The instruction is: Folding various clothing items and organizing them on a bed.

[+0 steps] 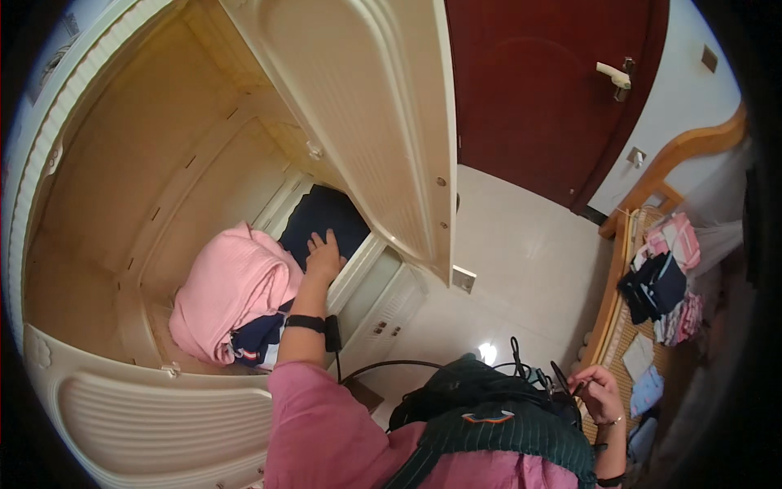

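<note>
Rests left hand (324, 259) with spread fingers on dark cloth (340, 212), just inside the front edge of the cabinet (122, 179), beside a pink bundle (232, 285). Curls right hand (601, 393) at black cables (561, 380), cannot tell whether gripping. Has room over pale floor (521, 244) between cabinet door (366, 138) and bed (617, 285).

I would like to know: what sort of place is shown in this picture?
Probably a bedroom: an open cream wardrobe holds a pink cloth and a dark cloth, and clothes lie on what looks like a wooden bed.
</note>
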### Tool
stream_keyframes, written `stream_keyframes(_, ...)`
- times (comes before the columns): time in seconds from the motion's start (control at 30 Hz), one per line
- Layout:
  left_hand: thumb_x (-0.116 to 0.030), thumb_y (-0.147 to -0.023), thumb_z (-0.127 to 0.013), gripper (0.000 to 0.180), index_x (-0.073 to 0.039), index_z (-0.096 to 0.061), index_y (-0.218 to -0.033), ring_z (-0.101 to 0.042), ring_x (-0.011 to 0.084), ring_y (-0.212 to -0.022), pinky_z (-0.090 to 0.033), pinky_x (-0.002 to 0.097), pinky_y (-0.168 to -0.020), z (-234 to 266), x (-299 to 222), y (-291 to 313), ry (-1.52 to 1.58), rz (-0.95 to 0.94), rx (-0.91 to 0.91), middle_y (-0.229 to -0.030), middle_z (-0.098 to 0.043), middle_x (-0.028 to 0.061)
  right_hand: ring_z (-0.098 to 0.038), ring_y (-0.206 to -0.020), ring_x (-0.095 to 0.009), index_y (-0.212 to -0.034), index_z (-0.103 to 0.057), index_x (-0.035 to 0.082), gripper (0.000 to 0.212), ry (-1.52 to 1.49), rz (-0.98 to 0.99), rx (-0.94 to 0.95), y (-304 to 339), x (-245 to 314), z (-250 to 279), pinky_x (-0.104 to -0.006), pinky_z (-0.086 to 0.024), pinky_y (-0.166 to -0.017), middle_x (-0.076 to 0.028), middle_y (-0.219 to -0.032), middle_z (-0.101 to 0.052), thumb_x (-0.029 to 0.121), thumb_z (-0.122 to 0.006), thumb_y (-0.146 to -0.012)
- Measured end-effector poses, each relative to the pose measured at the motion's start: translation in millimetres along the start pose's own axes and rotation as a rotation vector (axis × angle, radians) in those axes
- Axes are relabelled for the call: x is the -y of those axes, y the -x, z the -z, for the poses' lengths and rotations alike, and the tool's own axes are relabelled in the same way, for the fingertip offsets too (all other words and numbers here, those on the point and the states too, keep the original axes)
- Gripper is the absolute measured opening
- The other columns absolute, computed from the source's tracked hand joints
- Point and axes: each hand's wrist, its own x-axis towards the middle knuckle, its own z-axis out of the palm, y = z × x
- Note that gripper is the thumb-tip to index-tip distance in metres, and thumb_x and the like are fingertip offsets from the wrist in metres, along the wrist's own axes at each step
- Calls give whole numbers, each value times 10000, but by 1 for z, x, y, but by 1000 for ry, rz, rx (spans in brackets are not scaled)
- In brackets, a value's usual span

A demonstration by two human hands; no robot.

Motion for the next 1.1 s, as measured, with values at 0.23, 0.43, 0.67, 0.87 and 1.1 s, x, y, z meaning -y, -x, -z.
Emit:
stream_keyframes(0.23, -119, -730, -640, 611, -49, -376, -1277, -533, 404, -1043, -492, 444, -798, 18, -7, -21, 34, 89, -15, -1187, -501, 254, -596, -816, -194, -954, -560, -36, 306, -21, 17, 27, -5, 0, -8, -304, -475, -747, -154, -930, -618, 217, -636, -800)
stream_keyframes(0.43, -52, -725, -572, 318, -87, -604, -1039, -609, 356, -917, -478, 429, -794, 33, 9, -30, 438, 451, -300, -959, -623, 227, -591, -797, -195, -953, -558, -44, 300, -33, 21, -12, 0, -2, -9, -301, -469, -737, -159, -923, -616, 196, -639, -794)
stream_keyframes(0.67, -360, -536, -806, 1122, -231, -126, -1418, -253, 425, -1291, -320, 493, -999, 24, 2, -27, 324, 125, 237, -1404, -243, 257, -599, -799, -202, -956, -560, -36, 286, -47, 26, -19, -4, -5, -8, -299, -472, -736, -165, -938, -620, 191, -632, -798)
stream_keyframes(0.87, -235, -594, -775, 1095, -196, -67, -1428, -151, 461, -1312, -318, 531, -991, 33, -7, -20, 255, 117, 312, -1439, -112, 268, -600, -807, -205, -962, -560, -41, 290, -30, 19, 25, -7, -5, -16, -313, -478, -743, -167, -943, -618, 187, -636, -799)
stream_keyframes(1.1, -49, -726, -592, 639, -137, -358, -1315, -520, 419, -1057, -490, 475, -788, 23, 3, -26, 120, 81, 4, -1189, -502, 247, -603, -803, -207, -957, -559, -45, 305, -40, 32, 0, -4, -8, -18, -313, -482, -735, -170, -937, -616, 201, -642, -797)
